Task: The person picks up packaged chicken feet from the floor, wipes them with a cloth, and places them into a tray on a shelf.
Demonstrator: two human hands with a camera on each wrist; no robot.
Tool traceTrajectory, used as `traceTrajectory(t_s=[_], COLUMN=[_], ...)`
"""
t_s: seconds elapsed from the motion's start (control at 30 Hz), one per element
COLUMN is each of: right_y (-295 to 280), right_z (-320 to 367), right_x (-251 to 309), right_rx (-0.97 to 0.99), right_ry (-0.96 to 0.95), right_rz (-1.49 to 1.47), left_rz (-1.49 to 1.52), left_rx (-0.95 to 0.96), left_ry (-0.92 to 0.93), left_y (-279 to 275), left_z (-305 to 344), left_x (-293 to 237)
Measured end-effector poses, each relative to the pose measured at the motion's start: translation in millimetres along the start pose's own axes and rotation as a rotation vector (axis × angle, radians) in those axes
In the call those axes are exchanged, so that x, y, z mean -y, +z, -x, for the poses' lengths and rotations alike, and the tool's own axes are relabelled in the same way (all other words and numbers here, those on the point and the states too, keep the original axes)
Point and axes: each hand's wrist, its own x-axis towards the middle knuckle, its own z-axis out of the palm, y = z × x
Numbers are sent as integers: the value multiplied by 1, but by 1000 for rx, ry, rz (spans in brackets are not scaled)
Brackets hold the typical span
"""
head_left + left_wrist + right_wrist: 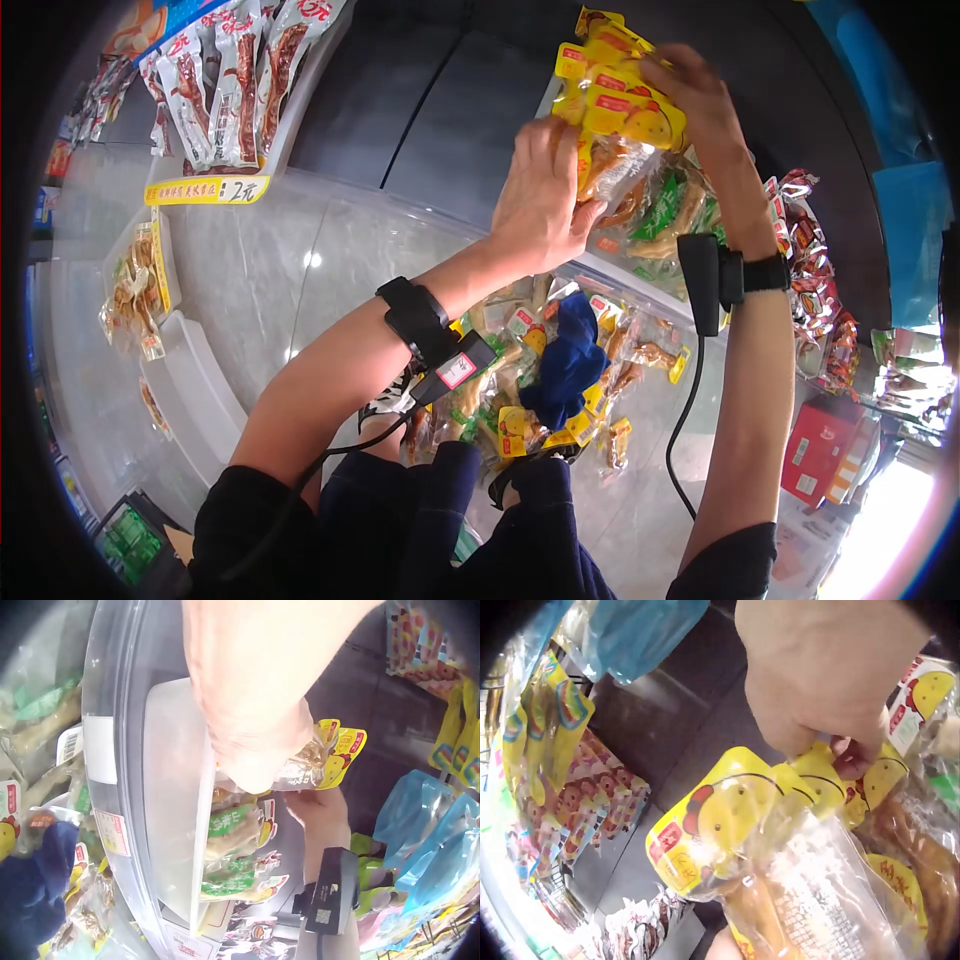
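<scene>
Grey floor (330, 270) lies under a heap of snack packs (513, 430) at five o'clock. Toward one o'clock, by a pale bin (176, 795), the left hand (538, 190) curls round yellow packs (620, 108) and the right hand (695, 95) pinches their tops.

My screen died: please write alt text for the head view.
Left hand and right hand hold yellow packs, with green-labelled packs beneath them in frame. Lower down, a blue cloth lies on a heap of packs on the floor; at upper left, long packs are above a yellow price tag.
</scene>
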Motion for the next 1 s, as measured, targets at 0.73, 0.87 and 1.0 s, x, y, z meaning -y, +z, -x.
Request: traceTrajectory(t_s=[0.73,0.87,1.0], right_y=[90,99,99], right_z=[110,80,68], right_x=[-25,-41,-43], right_rx=[-98,-109,-184], right_ry=[240,228,325], right_rz=[454,485,523], left_rz=[-112,-127,-100], left_rx=[172,205,184], left_ry=[-282,-262,-294], left_y=[-4,-7,-7], left_z=[9,11,11], left_x=[12,8,4])
